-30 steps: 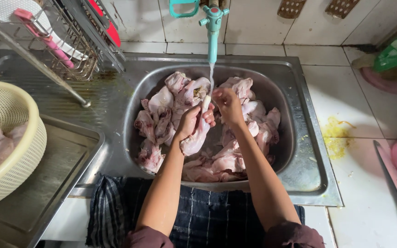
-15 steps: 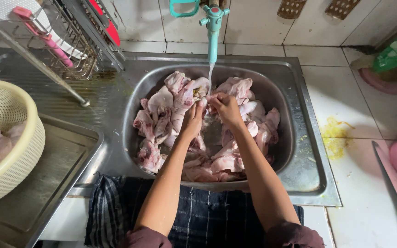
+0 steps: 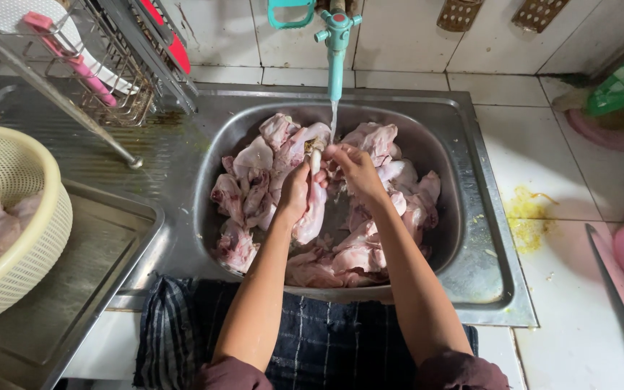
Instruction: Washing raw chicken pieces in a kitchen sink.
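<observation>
Both hands, left hand [image 3: 294,193] and right hand [image 3: 354,165], closed around one raw chicken piece [image 3: 310,213] under teal tap [image 3: 336,50], above steel sink [image 3: 471,238].

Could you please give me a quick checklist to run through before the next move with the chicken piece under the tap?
1. Left hand grips the chicken piece: ok.
2. Right hand on its upper end: ok.
3. Water stream from the teal tap reaches the piece: ok.
4. Sink drain open: cannot tell, meat covers it.
5. Cream colander has room: ok.
6. Knife clear of the elbows: ok.
</observation>
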